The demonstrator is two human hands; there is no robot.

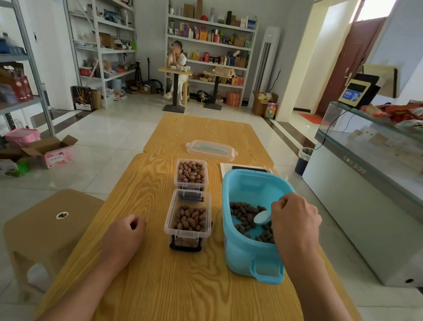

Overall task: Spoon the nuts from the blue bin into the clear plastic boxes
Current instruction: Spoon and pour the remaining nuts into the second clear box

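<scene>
Right hand (295,219) grips the pale spoon (262,216) inside the blue bin (245,255) at the tabletop's right edge, bowl pointing left over the nuts (243,210). Near clear box (188,217) lies just left of the bin, long axis toward the far edge; right hand nearer. Left hand (129,227) rests loosely curled, holding nothing.

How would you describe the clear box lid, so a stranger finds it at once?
On the wooden table, look beyond the two clear boxes of nuts, on the far tabletop. The lid lies there alone, flat and transparent, with a pale blue handle strip; unlike the boxes, it holds no nuts.
</scene>
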